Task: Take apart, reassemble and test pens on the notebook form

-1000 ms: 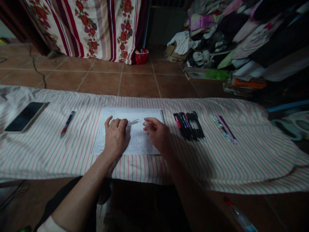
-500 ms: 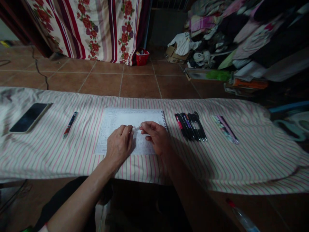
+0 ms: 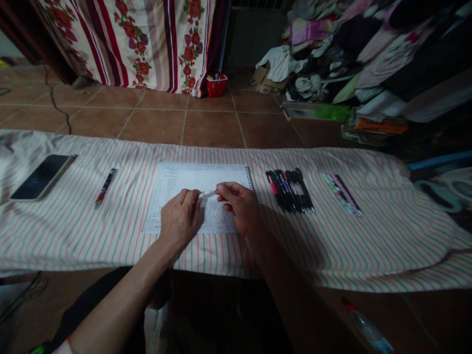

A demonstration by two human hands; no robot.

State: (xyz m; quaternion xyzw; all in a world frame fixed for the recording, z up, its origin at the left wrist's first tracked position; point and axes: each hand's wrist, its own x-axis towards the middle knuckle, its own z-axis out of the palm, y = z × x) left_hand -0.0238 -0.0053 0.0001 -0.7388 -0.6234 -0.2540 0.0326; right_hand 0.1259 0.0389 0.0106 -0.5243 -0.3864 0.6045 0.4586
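A phone (image 3: 42, 178) and a lone pen (image 3: 105, 188) lie left of the spiral notebook (image 3: 214, 173); dark pens (image 3: 290, 191) lie just right. Left hand (image 3: 180, 215) and right hand (image 3: 240, 202), fingers curled, pinch opposite ends of a pale slim pen (image 3: 208, 193) above the notebook. Striped cloth (image 3: 368, 255) spans from notebook to near edge.

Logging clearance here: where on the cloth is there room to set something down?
Bare striped cloth lies between the smartphone and patterned pen, between that pen and the spiral notebook, and right of the lilac pen. Crowded: over the notebook, where left hand and right hand hold a slim pale item, and at the black pens.
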